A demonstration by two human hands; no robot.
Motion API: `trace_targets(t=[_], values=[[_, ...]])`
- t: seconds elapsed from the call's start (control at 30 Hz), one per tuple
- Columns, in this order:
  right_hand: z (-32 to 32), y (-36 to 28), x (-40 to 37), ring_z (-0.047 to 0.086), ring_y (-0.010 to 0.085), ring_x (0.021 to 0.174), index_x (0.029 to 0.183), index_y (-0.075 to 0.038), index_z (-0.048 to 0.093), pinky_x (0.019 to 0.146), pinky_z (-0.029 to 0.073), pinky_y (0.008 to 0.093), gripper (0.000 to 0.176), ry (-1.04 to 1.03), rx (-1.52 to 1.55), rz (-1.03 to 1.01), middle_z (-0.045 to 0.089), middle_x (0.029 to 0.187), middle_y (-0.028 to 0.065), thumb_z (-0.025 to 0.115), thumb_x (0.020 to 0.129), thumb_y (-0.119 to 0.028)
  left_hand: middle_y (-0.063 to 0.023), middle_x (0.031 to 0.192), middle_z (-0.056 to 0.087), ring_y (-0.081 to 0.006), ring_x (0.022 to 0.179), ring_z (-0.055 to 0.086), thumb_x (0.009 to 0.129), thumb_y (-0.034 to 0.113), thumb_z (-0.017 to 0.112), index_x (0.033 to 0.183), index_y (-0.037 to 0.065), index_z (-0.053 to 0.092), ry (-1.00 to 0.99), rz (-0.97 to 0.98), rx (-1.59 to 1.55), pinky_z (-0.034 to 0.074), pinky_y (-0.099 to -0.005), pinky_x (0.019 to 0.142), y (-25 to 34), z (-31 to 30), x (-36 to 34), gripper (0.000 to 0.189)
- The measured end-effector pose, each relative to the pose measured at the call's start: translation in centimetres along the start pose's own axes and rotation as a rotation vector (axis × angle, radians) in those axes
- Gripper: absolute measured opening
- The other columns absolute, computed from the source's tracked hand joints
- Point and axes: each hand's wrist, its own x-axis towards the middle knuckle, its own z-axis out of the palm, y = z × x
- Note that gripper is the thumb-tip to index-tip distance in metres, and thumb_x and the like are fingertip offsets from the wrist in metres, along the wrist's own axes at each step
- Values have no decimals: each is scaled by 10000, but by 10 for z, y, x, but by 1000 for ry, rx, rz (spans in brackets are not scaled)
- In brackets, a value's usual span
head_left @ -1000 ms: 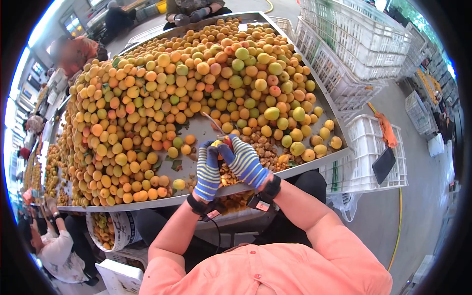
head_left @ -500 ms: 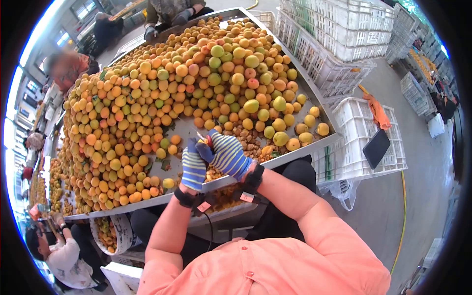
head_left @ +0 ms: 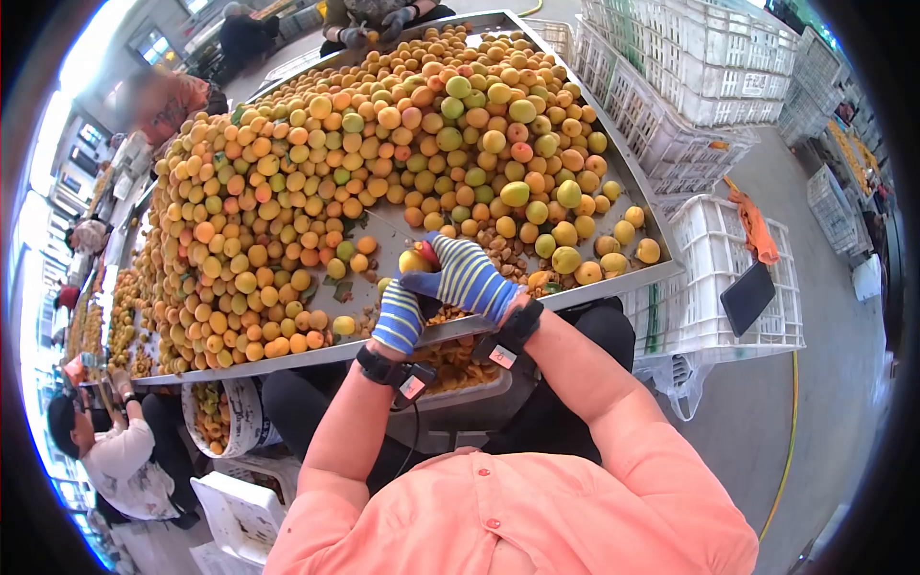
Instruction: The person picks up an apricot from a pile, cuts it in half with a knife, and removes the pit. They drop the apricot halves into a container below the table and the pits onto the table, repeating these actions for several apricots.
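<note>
My left hand, in a blue-and-yellow striped glove, is closed beside the table's near edge; a small yellow-green fruit shows at its fingertips, and what it grips is hidden. Just to the right, my right hand wears a matching glove and is closed round a small red object, too covered to name fully. A yellow-orange fruit touches the right fingers and thumb. Beyond both hands a large heap of orange and green fruits covers much of the metal table.
White crates are stacked at the right, and a crate bears a dark tablet and an orange cloth. Below the table are a bucket and a tray of fruit pieces. Other people work at left and far side.
The view has shifted, so the table appears farther right. A yellow-orange fruit now shows at my right fingers, and my hands have moved slightly apart.
</note>
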Motion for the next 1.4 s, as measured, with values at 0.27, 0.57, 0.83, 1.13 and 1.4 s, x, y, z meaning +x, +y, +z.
trace_targets(t=[0.27, 0.57, 0.83, 1.13, 1.4], values=[[-8, 17, 0, 521, 125, 611, 941, 5, 600, 580, 455, 295, 317, 178, 454, 20, 581, 685, 74, 622, 810, -283, -111, 1011, 591, -186, 863, 594, 893, 246, 526, 1152, 38, 517, 91, -119, -605, 516, -280, 697, 40, 38, -25, 332], [25, 29, -17, 617, 235, 639, 915, 16, 586, 605, 475, 343, 265, 85, 160, -52, 627, 718, 162, 606, 846, -239, -83, 1044, 638, -220, 1011, 580, 856, 122, 600, 1041, 71, 622, 347, 126, -730, 477, -409, 881, 44, 58, -36, 194], [-9, 10, 4, 470, 69, 435, 694, -57, 548, 398, 354, 219, 289, 309, 935, 275, 498, 527, -6, 613, 866, -279, -84, 907, 594, -230, 822, 608, 872, 220, 574, 1009, 81, 564, 327, 102, -469, 551, -358, 703, 35, 64, -34, 196], [-23, 3, 17, 297, 31, 391, 665, -159, 431, 366, 192, 221, 347, 403, 1419, 123, 340, 498, -76, 578, 911, -355, -67, 694, 583, -146, 547, 569, 931, 455, 464, 937, 36, 573, 392, 168, 98, 466, -260, 480, 20, 89, -20, 433], [-25, -4, 11, 377, 22, 400, 724, -106, 511, 350, 246, 210, 340, 504, 1182, 106, 411, 494, -56, 580, 902, -387, -34, 605, 576, -98, 579, 527, 972, 372, 406, 810, -21, 630, 512, 300, 375, 406, -249, 547, 13, 94, -11, 480]])
